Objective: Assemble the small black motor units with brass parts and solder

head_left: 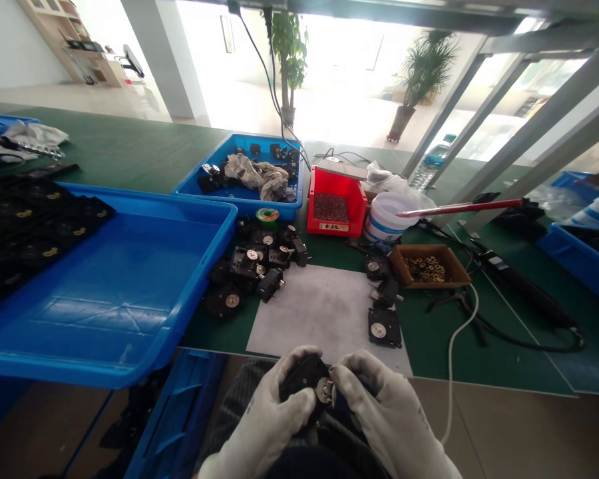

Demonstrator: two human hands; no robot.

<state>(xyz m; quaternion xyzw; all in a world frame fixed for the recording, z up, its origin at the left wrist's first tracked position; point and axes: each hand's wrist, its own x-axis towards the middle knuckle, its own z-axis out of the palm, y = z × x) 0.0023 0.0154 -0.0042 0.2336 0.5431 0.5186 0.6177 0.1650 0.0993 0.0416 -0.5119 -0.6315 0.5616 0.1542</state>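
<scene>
My left hand [272, 416], in a white work glove, is wrapped round a black plastic housing [302, 378] with a round silver disc on it. It holds the housing above my lap, just off the table's front edge. My right hand [379, 399], gloved too, has thumb and fingers pinched together at the disc's right side. Whatever is between those fingertips is too small to make out. Ahead lies a white paper sheet [314, 319]. On its right edge rest several similar housings [384, 327]; a loose pile of more housings [247, 263] lies on its left.
A large blue tray [104, 279] with black parts stands left. Behind are a smaller blue tray [190, 189] with rags, a solder spool [267, 216], a red bin [335, 228] and a white tub [382, 223]. A cardboard box [404, 266] of brass-coloured pieces and a corded black tool [529, 293] lie right.
</scene>
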